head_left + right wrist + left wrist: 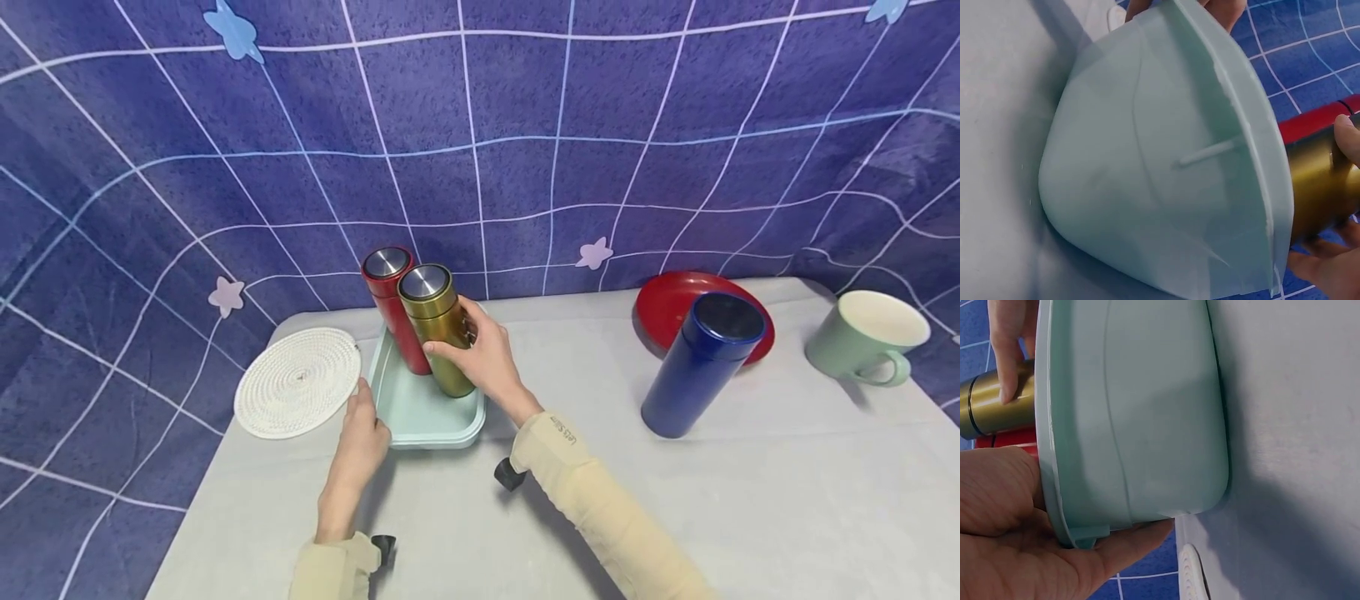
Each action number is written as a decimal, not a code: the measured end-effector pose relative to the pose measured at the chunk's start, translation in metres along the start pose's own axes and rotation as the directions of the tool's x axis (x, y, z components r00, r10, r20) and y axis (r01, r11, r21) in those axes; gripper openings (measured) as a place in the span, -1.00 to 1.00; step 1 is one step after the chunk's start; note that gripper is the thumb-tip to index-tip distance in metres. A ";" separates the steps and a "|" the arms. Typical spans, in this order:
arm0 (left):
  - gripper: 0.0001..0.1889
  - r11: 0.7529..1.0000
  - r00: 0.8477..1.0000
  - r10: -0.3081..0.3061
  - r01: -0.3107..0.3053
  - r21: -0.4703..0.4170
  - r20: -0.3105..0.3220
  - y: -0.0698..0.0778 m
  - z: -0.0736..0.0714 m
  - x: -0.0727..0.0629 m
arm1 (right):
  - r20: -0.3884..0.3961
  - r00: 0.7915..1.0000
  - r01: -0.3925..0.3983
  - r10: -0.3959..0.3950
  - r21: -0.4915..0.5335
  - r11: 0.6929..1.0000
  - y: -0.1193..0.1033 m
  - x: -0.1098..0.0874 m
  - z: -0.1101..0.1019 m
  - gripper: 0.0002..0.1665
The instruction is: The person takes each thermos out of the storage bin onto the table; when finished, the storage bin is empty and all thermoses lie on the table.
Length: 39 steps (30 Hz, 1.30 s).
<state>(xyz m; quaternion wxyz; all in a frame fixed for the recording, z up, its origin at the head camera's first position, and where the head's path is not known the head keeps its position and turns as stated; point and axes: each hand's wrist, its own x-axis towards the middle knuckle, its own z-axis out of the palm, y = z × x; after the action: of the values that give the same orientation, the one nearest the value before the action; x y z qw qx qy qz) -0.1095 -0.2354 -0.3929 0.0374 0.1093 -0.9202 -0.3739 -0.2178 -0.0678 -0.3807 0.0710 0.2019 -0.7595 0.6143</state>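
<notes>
A pale green plastic basin (427,421) stands on the table with two thermos bottles in it. My right hand (483,354) grips the gold thermos (444,342) around its body, thumb on the near side; the bottle's lower end is inside the basin. Just behind it leans the red thermos (397,317), partly covered by the gold one. At the basin's left side, my left hand (362,433) holds the rim, with its fingers (1138,544) along the outer wall. Both bottles' lower parts are hidden behind the basin wall (1147,156) in the right wrist view.
A white woven round mat (298,383) lies left of the basin. On the right, a dark blue thermos (693,367) stands in front of a red plate (667,304). Farther right is a green mug (847,342). A blue patterned curtain (517,183) hangs behind the table.
</notes>
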 end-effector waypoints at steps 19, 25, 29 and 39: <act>-0.28 1.000 1.000 -0.018 0.018 0.002 0.024 -0.002 0.000 -0.001 | -0.084 0.996 0.019 -0.004 0.176 0.984 -0.031 -0.016 -0.020 -0.22; -0.28 1.000 0.999 -0.014 0.014 0.006 0.029 -0.002 -0.001 0.000 | -0.100 0.995 0.028 -0.005 0.232 0.972 -0.046 -0.024 -0.031 -0.24; -0.27 1.000 0.999 -0.015 0.015 0.012 0.032 -0.003 0.000 0.001 | -0.106 0.994 0.039 -0.011 0.261 0.964 -0.053 -0.030 -0.039 -0.29; -0.29 0.999 1.000 -0.007 0.006 0.031 0.030 -0.002 -0.001 0.000 | -0.096 0.995 0.057 -0.029 0.309 0.949 -0.069 -0.047 -0.068 -0.37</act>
<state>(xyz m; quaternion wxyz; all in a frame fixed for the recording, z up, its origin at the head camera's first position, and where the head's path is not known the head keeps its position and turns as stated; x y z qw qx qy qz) -0.1091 -0.2374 -0.3930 0.0206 0.1072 -0.9261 -0.3612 -0.1573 -0.0040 -0.3188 0.0860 0.1989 -0.6447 0.7331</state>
